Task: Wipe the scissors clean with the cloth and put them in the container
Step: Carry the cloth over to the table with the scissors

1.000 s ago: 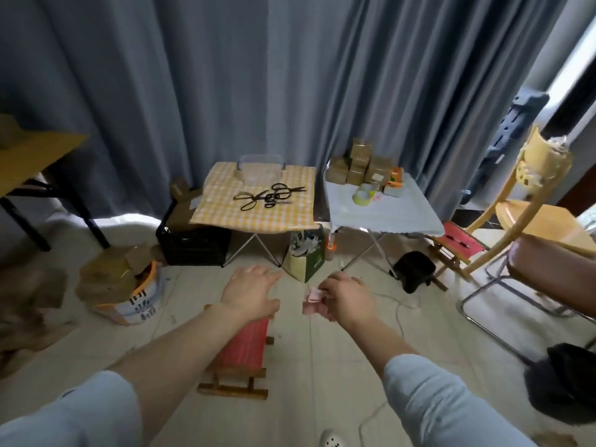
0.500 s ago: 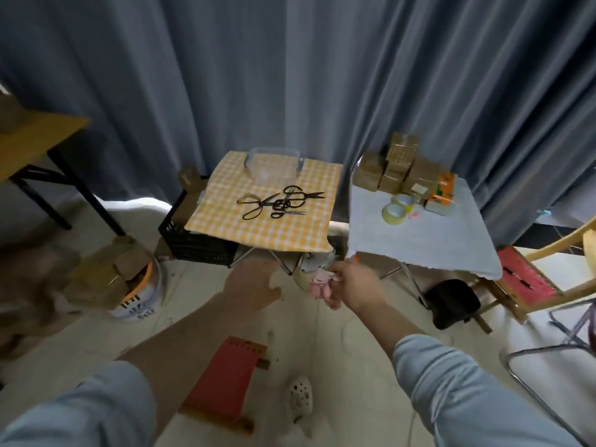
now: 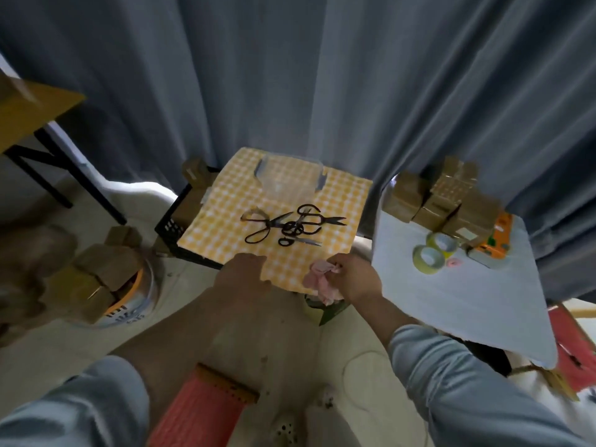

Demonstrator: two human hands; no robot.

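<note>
My right hand (image 3: 356, 280) has its grip closed around a crumpled pink cloth (image 3: 319, 279), at the near edge of the yellow checked surface (image 3: 338, 201). My left hand (image 3: 242, 277) is just beside it, holding nothing, fingers loosely curled as far as I can see. Beyond both hands, several black scissors (image 3: 290, 225) lie in a tangled pile. Behind them, farther from my grip, stands the clear plastic container (image 3: 288, 177).

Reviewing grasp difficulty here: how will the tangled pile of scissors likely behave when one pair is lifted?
The scissors lie overlapped, handle loops crossing, so lifting one probably drags or shifts a neighbour. They look like rigid dark metal, likely heavy for their size. Lying flat on the checked cloth, they seem unlikely to roll.
</note>
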